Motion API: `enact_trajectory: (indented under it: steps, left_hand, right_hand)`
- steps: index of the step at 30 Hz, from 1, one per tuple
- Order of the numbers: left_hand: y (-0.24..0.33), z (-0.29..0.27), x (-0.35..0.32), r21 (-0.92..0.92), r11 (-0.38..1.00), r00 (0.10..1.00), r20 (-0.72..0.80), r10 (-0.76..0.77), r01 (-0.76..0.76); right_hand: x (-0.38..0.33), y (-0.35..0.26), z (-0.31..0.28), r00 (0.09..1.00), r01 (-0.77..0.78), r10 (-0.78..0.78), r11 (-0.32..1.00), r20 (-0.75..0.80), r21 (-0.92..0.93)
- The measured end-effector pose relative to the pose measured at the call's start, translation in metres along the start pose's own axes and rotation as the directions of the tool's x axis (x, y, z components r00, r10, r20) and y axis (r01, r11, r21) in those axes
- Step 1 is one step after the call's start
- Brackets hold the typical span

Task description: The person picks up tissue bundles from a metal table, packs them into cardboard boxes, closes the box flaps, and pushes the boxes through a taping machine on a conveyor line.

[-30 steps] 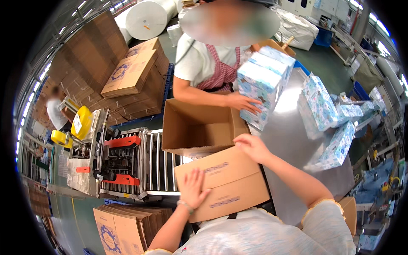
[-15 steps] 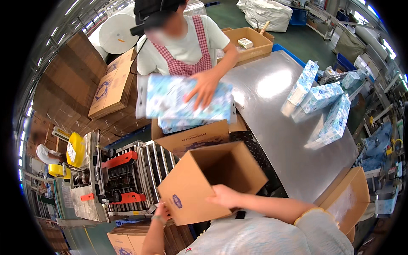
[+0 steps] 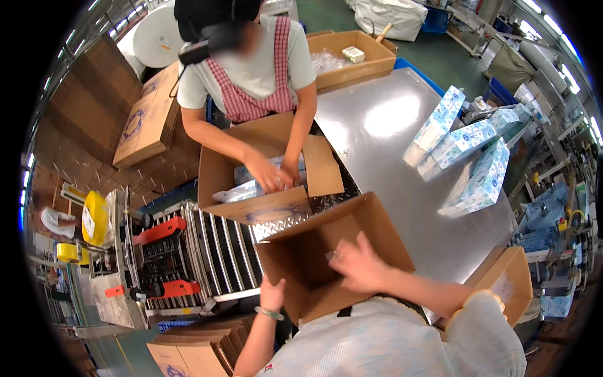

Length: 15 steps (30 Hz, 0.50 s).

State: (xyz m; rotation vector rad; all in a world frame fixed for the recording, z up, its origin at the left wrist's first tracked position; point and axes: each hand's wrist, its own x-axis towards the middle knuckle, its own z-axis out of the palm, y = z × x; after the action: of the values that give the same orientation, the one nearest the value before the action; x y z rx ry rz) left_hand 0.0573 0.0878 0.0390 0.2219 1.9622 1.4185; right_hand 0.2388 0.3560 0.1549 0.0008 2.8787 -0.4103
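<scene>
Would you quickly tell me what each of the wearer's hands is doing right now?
Left hand: gripping the near lower edge of the open cardboard box.
Right hand: open, fingers spread at the box's mouth, holding nothing.

We see blue-white tissue packs (image 3: pixel 468 151) leaning together on the steel table, more packs (image 3: pixel 251 182) inside the far open carton (image 3: pixel 251 160), flat brown cartons (image 3: pixel 147 119) stacked left.

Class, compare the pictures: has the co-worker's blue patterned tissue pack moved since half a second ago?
Yes. The blue patterned tissue pack has gone down from above the steel table into the far open cardboard box, under the co-worker's hands.
</scene>
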Motion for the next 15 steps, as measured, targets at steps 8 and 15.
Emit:
enact_trajectory:
  steps: [8, 15]
  left_hand:
    - [0.027, 0.019, 0.014, 0.070, 0.998, 1.000, 0.015, 0.006, -0.007]
    - [-0.047, -0.045, 0.036, -0.301, 0.910, 0.949, -0.041, -0.311, 0.285]
  right_hand:
    - [-0.042, 0.111, 0.008, 0.673, -0.596, 0.737, 0.591, -0.064, 0.544]
    - [-0.056, 0.148, -0.044, 0.642, -0.694, 0.753, 0.489, 0.146, 0.529]
